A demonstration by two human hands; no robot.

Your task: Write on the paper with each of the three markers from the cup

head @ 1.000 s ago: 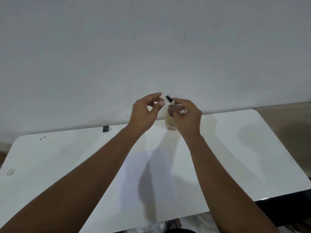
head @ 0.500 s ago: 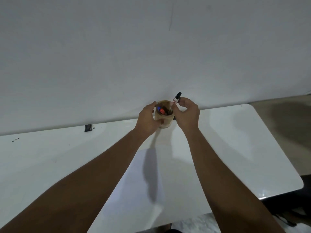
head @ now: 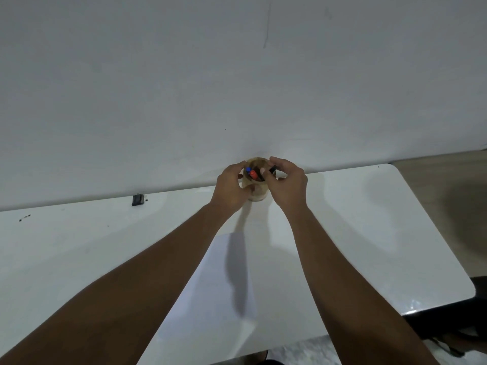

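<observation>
A tan cup stands at the table's far edge against the wall. My left hand wraps around its left side. A blue-capped marker and a red-capped marker stick up inside it. My right hand is at the cup's right rim, fingers pinched on a black-capped marker that is lowered into the cup, only its cap showing. A white sheet of paper lies on the table between my forearms, partly shadowed.
The white table has a rounded right corner and ends near the right. A small dark object lies at the far edge to the left. A plain wall rises directly behind the cup. Floor shows at the right.
My right hand has lowered the black-capped marker from above the rim down into the cup. My left hand went from free in the air to gripping the cup.
</observation>
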